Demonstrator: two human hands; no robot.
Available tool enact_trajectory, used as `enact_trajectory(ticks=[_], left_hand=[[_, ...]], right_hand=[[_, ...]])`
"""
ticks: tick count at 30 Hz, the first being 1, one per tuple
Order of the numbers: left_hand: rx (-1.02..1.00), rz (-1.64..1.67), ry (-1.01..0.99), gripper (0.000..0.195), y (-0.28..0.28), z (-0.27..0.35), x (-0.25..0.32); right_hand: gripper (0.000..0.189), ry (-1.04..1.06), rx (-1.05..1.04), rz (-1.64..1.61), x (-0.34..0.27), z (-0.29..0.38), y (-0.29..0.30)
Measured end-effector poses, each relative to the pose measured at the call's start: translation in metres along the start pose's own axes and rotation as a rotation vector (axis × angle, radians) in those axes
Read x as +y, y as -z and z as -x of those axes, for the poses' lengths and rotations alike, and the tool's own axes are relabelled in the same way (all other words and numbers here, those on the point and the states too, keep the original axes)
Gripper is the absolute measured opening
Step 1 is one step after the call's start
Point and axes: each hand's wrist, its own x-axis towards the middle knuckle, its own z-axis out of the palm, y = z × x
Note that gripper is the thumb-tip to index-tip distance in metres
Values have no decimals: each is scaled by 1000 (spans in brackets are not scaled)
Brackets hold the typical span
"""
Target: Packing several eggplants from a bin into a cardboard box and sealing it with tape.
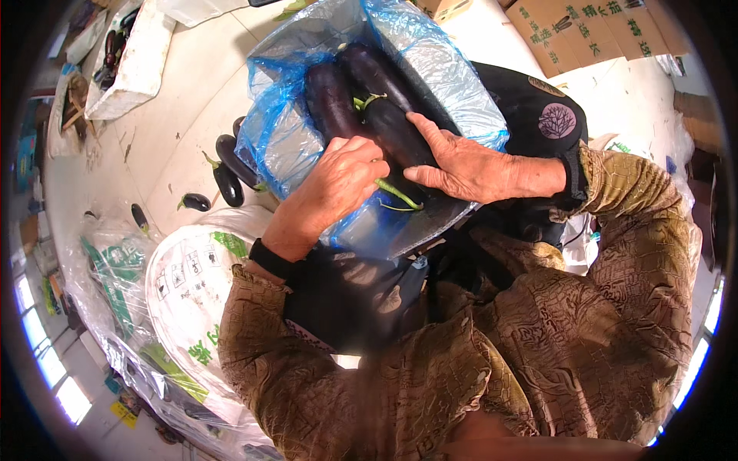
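A box lined with a blue plastic bag (pixel 277 104) stands before my knees, with several dark purple eggplants lying lengthwise in it. My left hand (pixel 346 178) has its fingers curled around the upper part of a green eggplant stem (pixel 400 195), whose end sticks out to the right. What the stem joins is hidden under the fingers. My right hand (pixel 473 164) lies spread on the near eggplant (pixel 398 129), thumb and index finger apart. Beyond it are a left eggplant (pixel 331 98) and a far eggplant (pixel 375 72).
Loose eggplants (pixel 229 184) lie on the pale floor to the left. A white foam box (pixel 135 63) holding eggplants stands at the far left. Near my left arm is a round white lidded bucket (pixel 179 288) beside clear plastic wrap (pixel 109 276). Printed cardboard boxes (pixel 576 34) stand back right.
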Motion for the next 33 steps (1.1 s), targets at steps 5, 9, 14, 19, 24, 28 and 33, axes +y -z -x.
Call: enact_trajectory(ticks=[5,9,14,19,24,28,33], left_hand=[[5,-45,-47,18,-1,-4,-2],[-10,-77,-47,17,3,2,3],[-33,-188,-135,10,6,2,6],[-22,-280,-141,13,3,-1,14],[-17,-352,-148,15,5,-1,16],[54,-273,-143,17,4,2,13],[311,-15,9,23,11,-15,12]], right_hand=[[109,-175,-386,-175,-14,-10,33],[115,-137,-424,-230,-4,-15,33],[118,-167,-377,-104,-24,-13,29],[124,-120,-324,0,-16,-17,14],[125,-29,-260,112,-4,-22,-8],[125,44,-281,63,-4,-22,1],[124,-36,-310,379,-20,-25,-9]])
